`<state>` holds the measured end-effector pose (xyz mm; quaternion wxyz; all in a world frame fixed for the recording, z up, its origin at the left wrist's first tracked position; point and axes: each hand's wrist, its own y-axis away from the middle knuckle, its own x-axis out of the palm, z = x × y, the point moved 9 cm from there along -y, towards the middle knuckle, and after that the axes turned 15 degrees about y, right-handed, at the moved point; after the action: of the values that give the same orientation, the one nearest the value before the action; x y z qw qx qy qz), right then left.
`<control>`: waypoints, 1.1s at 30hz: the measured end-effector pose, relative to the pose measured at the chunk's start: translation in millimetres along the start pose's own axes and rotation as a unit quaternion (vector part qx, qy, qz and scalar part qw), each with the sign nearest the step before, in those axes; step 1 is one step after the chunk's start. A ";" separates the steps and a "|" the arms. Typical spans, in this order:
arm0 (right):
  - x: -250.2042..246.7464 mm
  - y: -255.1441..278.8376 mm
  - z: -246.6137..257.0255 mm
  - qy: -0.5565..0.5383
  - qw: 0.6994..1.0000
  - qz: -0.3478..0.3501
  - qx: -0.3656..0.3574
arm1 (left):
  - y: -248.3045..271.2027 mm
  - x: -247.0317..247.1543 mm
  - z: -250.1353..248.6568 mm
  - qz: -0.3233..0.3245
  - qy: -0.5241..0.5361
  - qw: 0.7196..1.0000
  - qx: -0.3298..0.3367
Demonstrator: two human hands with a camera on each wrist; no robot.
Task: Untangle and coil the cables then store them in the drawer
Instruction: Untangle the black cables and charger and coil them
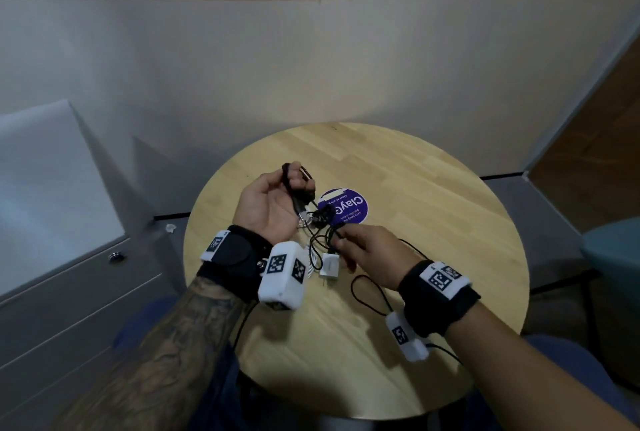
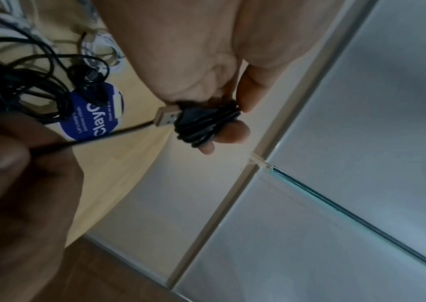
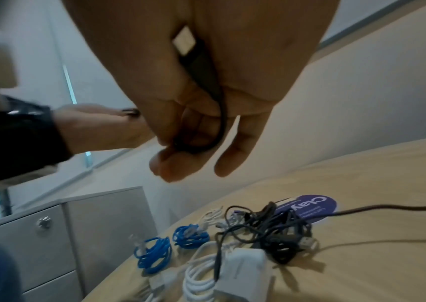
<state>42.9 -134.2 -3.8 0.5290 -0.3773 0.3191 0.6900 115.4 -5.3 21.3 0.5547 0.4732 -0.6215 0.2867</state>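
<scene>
Left hand (image 1: pixel 273 200), at 10 o'clock of table (image 1: pixel 433 188), grips wound black cable coil (image 2: pixel 206 124), keeping loops together. Right hand (image 1: pixel 372 250) pinches the cable's free end, feeding slack. Tangled cables (image 3: pixel 271 235) lie between. Drawer (image 1: pixel 79 278) at 9 o'clock, closed.

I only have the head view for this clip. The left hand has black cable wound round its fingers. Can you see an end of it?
Observer: Yes. In the left wrist view a USB plug sticks out of the black coil that the left hand holds.
Operator: And the right hand?
Observer: The right wrist view shows the right hand gripping a black cable's connector against its palm.
Operator: Is anything hidden behind the left wrist?
Observer: Two blue cable bundles lie on the table, beside the white cable.
</scene>
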 end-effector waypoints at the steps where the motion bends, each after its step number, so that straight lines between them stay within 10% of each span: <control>1: 6.1 -1.1 3.3 0.024 1.000 0.008 -0.005 | -7.7 -6.8 -1.1 -0.009 -0.015 1.000 0.020; 7: 14.5 -4.3 12.8 0.244 0.969 -0.007 -0.031 | -30.8 -40.7 2.4 -0.032 -0.213 0.973 0.080; 13: -7.6 -9.0 6.7 0.357 0.928 -0.101 -0.045 | -31.2 -47.2 12.7 -0.003 -0.484 0.872 0.073; 22: -48.3 1.7 6.1 0.343 0.922 -0.167 -0.064 | -11.4 -48.5 67.4 0.103 -0.640 0.754 -0.109; 26: -52.0 1.2 7.1 0.300 0.934 -0.187 -0.057 | -7.2 -48.2 70.2 0.071 -0.543 0.822 -0.154; 30: -34.9 -5.0 -1.9 0.019 0.991 -0.133 0.006 | -1.2 -36.2 73.1 0.048 -0.397 0.897 -0.186; 33: -21.4 -7.9 -5.7 -0.168 0.979 -0.108 0.029 | 1.8 -36.7 73.4 0.026 -0.307 0.927 -0.214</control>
<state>55.0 -147.6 11.4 0.6569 -0.2724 0.2028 0.6732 80.7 -59.3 -29.8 0.4169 0.3920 -0.8201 0.0017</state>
